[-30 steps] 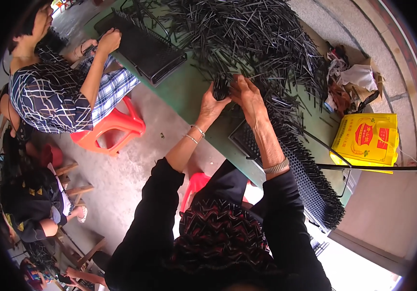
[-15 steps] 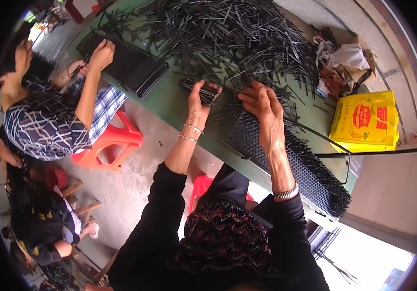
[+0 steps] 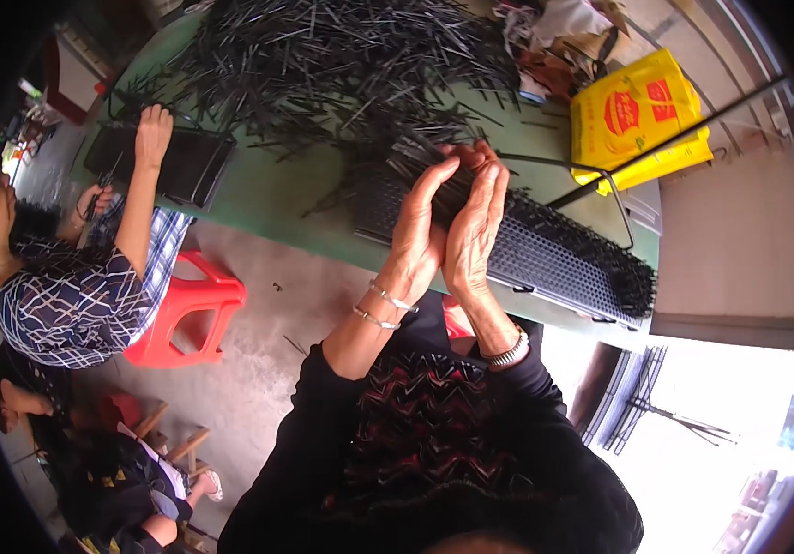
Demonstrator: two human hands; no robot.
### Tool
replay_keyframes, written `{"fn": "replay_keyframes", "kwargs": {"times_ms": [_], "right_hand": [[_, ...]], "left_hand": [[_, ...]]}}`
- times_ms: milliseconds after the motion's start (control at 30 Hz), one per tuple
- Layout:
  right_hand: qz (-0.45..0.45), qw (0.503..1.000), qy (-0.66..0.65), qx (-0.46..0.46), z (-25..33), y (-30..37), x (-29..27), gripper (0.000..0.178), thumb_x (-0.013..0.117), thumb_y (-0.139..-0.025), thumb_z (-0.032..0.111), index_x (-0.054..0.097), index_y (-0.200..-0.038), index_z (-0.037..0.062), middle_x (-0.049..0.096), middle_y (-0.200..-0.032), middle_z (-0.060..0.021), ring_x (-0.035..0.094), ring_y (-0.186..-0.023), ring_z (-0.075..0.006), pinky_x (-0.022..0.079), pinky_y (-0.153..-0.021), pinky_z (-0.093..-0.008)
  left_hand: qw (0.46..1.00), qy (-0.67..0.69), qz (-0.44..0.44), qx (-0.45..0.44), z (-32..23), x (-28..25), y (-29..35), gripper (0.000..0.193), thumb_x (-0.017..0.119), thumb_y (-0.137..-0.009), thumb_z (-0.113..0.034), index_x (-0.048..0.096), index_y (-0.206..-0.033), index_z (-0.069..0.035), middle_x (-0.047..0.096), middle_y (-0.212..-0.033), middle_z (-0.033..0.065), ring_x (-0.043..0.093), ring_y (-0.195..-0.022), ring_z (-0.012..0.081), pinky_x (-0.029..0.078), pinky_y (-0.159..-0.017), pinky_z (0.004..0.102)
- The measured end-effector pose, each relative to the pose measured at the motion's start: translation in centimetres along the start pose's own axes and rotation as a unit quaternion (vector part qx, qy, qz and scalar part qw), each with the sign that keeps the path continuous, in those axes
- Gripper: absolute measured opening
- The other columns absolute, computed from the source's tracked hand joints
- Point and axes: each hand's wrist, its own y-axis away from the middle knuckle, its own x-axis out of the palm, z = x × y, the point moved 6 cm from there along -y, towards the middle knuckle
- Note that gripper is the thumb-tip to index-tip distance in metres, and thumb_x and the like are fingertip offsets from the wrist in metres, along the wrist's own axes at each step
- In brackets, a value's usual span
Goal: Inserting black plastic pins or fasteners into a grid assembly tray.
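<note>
A bundle of thin black sticks (image 3: pixel 413 153) is pressed between my two hands, its ends poking out past the fingers. My left hand (image 3: pixel 420 226) closes on it from the left, thumb up; my right hand (image 3: pixel 473 226) cups the other side with fingers curled over. The heels of both palms nearly meet. Just beneath them lies a long perforated tray (image 3: pixel 545 253), its holes bare along the near side. Short black sticks (image 3: pixel 632 284) stand upright in a dense band along its far side and right end. My hands hide part of its left portion.
A big heap of loose black sticks (image 3: pixel 342 55) covers the far part of the green table (image 3: pixel 272 189). A yellow bag (image 3: pixel 637 115), crumpled scraps (image 3: pixel 559 46) and a black metal frame (image 3: pixel 614 185) are at right. Left, a co-worker's hand (image 3: pixel 152 134) is over another black tray (image 3: pixel 203 171).
My hands have come together; the bundle, held before in my left hand, is now between both and over the tray. The view has shifted, with the table items further left.
</note>
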Motion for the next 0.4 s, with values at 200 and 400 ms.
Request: {"fn": "replay_keyframes", "kwargs": {"times_ms": [200,400], "right_hand": [[0.051,0.992,0.084,0.074,0.0,4.0,-6.6,0.047,0.035,-0.104,0.038,0.042,-0.135,0.0038,0.055,-0.123,-0.01,0.047,-0.121,-0.0178,0.037,-0.1,-0.0308],[0.059,0.991,0.049,0.114,-0.9,6.3,-15.7,0.047,0.034,-0.104,0.04,0.052,-0.122,0.0009,0.063,-0.11,-0.0127,0.059,-0.092,-0.0161,0.05,-0.082,-0.0306]], "left_hand": [[0.997,-0.025,-0.029,-0.063,4.0,-2.6,2.5,0.021,0.064,-0.088,-0.018,0.061,-0.105,-0.006,0.067,-0.094,0.0059,0.064,-0.09,0.0157,0.051,-0.083,0.032],[0.971,-0.175,-0.012,-0.164,9.5,-2.0,5.5,0.039,0.066,-0.083,-0.015,0.054,-0.118,-0.003,0.063,-0.078,0.0081,0.064,-0.072,0.0191,0.056,-0.07,0.034]]}}
